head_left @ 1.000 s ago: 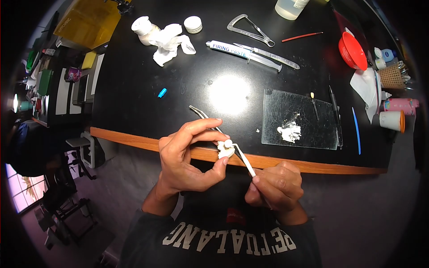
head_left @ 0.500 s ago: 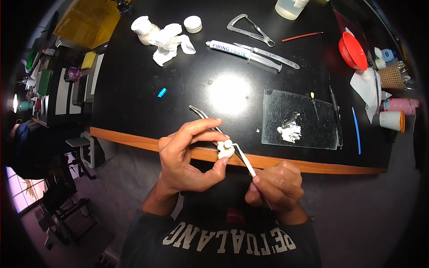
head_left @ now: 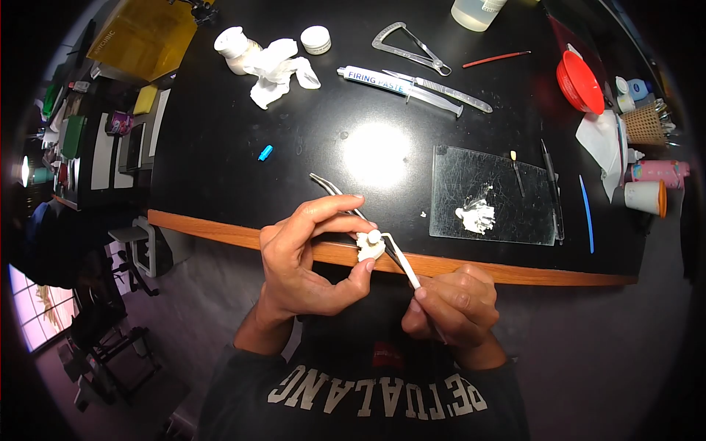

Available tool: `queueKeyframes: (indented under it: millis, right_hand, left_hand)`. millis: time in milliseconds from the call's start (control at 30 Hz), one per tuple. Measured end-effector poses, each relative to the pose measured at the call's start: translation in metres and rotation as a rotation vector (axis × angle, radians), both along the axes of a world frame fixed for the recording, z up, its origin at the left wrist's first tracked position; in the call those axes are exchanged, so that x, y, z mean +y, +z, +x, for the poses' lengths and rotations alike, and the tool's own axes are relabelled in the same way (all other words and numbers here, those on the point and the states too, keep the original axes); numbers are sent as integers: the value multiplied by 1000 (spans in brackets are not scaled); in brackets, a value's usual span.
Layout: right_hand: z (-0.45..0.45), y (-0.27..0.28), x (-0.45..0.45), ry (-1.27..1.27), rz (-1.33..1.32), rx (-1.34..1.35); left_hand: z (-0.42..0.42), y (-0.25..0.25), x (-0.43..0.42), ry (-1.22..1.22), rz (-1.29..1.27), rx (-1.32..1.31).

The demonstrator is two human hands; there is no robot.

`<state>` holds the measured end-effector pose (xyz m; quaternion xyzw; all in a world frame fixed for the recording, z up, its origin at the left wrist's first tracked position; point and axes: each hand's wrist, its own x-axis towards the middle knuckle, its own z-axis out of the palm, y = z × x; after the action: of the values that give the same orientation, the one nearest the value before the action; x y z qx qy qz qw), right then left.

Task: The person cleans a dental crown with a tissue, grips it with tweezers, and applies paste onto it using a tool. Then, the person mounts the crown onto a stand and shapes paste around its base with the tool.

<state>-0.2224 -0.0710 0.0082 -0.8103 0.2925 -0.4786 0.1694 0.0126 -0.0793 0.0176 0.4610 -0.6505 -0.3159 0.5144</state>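
Between the thumb and fingers of my left hand (head_left: 305,261) is a small white, rough-edged lump (head_left: 369,247) with a rounded knob on top. My right hand (head_left: 463,301) pinches a slim white tool (head_left: 403,263) like a pen. The tool's bent tip is beside the knob; whether it touches cannot be made out. Bent metal tweezers (head_left: 329,186) extend behind my left fingers, their points over the table. A dark length continues behind the white tool toward my right hand, and what supports it is hidden.
White paste (head_left: 476,218) is smeared on a scratched glass slab (head_left: 448,176) at right. A firing paste syringe (head_left: 375,79), a knife (head_left: 456,94), a caliper (head_left: 401,51) and crumpled tissue (head_left: 276,70) lie farther back. The wooden table edge (head_left: 213,228) runs beneath my hands.
Both hands keep their grips and nearly the same places. The view has shifted very slightly; the white tool's bent tip remains beside the lump.
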Motion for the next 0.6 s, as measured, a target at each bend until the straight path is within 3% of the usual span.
queueKeyframes:
  millis: [600]
  right_hand:
    - [0, 0, 0, 8, -8, -9]
  left_hand:
    - [0, 1, 0, -7, 3, 3]
